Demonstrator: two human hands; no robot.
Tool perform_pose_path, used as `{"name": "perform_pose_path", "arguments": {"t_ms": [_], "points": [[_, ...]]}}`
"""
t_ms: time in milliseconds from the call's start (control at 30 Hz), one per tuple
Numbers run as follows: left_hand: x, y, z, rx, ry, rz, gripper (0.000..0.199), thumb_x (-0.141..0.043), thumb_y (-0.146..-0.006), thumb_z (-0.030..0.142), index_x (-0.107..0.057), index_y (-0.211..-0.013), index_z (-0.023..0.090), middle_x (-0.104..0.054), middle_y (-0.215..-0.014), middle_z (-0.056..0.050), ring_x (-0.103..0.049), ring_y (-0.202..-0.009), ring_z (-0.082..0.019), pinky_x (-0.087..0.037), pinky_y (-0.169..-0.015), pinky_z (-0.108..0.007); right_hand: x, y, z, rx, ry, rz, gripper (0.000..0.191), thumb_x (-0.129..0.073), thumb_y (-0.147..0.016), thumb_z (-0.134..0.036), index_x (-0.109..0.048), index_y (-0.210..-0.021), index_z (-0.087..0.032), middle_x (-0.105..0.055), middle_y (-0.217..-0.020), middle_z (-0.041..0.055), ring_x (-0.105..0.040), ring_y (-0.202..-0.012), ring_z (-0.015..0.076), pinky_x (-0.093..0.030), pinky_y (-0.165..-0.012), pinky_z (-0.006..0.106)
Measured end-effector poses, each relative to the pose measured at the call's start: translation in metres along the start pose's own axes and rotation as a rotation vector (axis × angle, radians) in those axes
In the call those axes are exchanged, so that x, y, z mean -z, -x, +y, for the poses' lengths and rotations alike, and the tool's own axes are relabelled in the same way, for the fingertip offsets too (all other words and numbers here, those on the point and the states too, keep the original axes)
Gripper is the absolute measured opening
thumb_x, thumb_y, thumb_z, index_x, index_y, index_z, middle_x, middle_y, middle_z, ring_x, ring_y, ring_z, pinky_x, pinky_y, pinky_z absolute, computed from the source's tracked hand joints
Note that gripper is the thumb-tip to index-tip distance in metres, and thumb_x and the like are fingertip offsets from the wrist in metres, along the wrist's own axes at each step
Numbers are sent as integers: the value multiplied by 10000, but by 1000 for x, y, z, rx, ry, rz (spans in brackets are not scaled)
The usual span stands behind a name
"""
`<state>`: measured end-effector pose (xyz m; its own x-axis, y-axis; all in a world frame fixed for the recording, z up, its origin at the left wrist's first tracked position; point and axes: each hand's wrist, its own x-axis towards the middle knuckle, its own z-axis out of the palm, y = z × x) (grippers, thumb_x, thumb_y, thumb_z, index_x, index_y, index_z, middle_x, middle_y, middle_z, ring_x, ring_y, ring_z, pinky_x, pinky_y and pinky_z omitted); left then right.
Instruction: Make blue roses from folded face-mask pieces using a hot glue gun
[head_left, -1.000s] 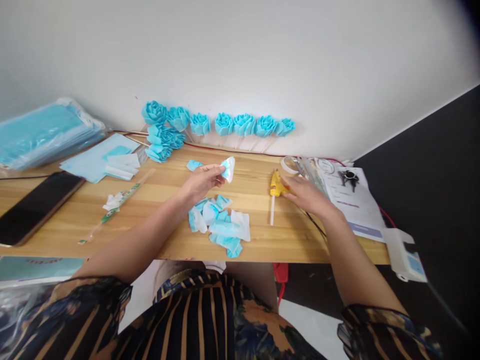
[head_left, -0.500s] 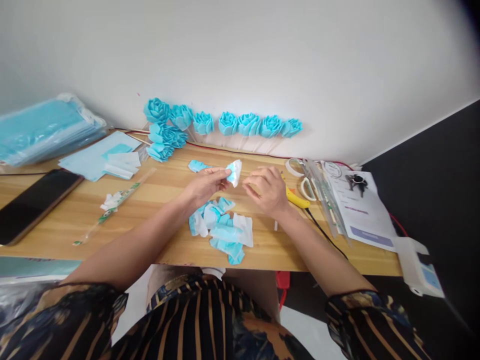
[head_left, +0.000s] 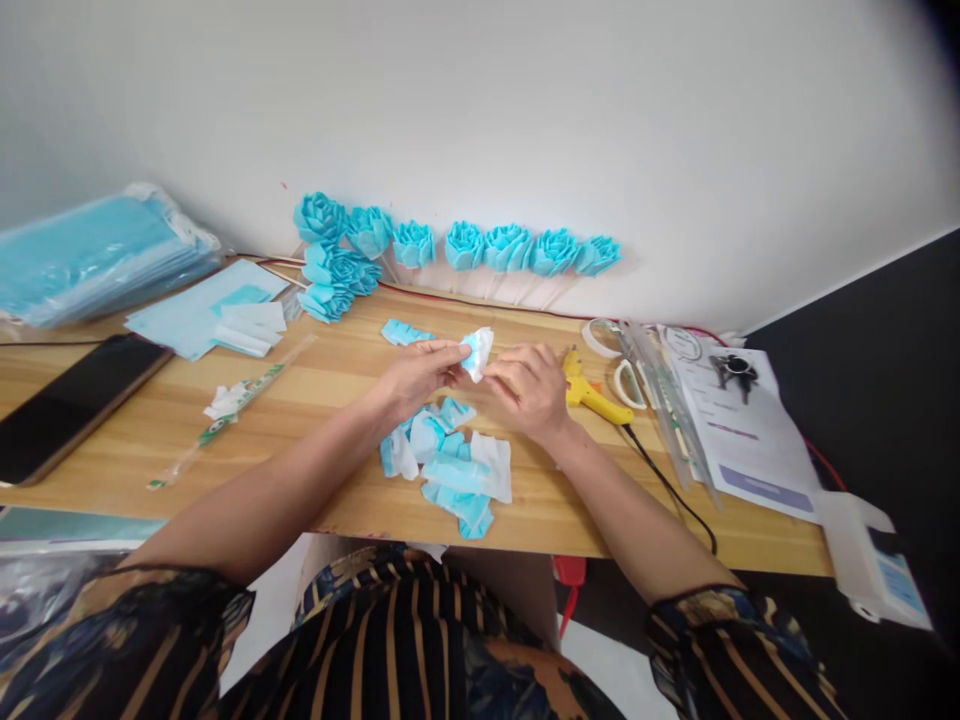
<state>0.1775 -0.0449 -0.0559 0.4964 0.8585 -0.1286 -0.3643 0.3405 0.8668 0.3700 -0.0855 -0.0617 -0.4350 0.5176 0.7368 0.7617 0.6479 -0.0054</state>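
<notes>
Right hand point(head_left: 529, 388): has left the yellow glue gun point(head_left: 596, 403), where it was a second ago, and come over to the blue-and-white piece point(head_left: 478, 352); its fingertips are bunched at the piece's right edge, though whether they pinch it cannot be told.
Left hand point(head_left: 424, 380): pinches the blue-and-white piece between thumb and fingers, above the middle of the bench point(head_left: 330, 355).
Glue gun: lies just right of the right hand, its black cord point(head_left: 670, 490) trailing toward the near edge.
Loose pieces point(head_left: 457, 472): heaped, blue and white, nearer the body than both hands.
Blue strip point(head_left: 406, 332): apart from that heap, just beyond the left hand.
Blue flowers point(head_left: 508, 248): a row along the wall point(head_left: 480, 110), with more bunched at its left end.
Left end: dark phone point(head_left: 82, 405), pale blue sheets point(head_left: 176, 318), plastic-wrapped blue stack point(head_left: 97, 255).
Right end: keys point(head_left: 736, 372) on printed paper point(head_left: 750, 440).
</notes>
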Motion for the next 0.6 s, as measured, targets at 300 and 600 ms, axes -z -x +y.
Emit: {"name": "perform_pose_path", "arguments": {"t_ms": [300,600], "points": [[2,-1,-4,-75,-138,40,298,-820,-670,399,-675,-656,139,-615,-593,-3,-536,-572,-98,-409,-599,-240,-1,4,2,-52,-82,12,101,-568,-937,-201,-661,-949,-239,-673,-909,49,-583,-863,210,-437,-800,388],[-2,1,-4,-200,-399,106,427,-765,-676,558,-636,-616,156,-585,-596,7,-495,-588,-102,-404,-619,-250,2,1,-5,-156,-249,57,87,-594,-913,-159,-579,-924,-243,-666,-887,33,-602,-859,207,-466,-774,379]]}}
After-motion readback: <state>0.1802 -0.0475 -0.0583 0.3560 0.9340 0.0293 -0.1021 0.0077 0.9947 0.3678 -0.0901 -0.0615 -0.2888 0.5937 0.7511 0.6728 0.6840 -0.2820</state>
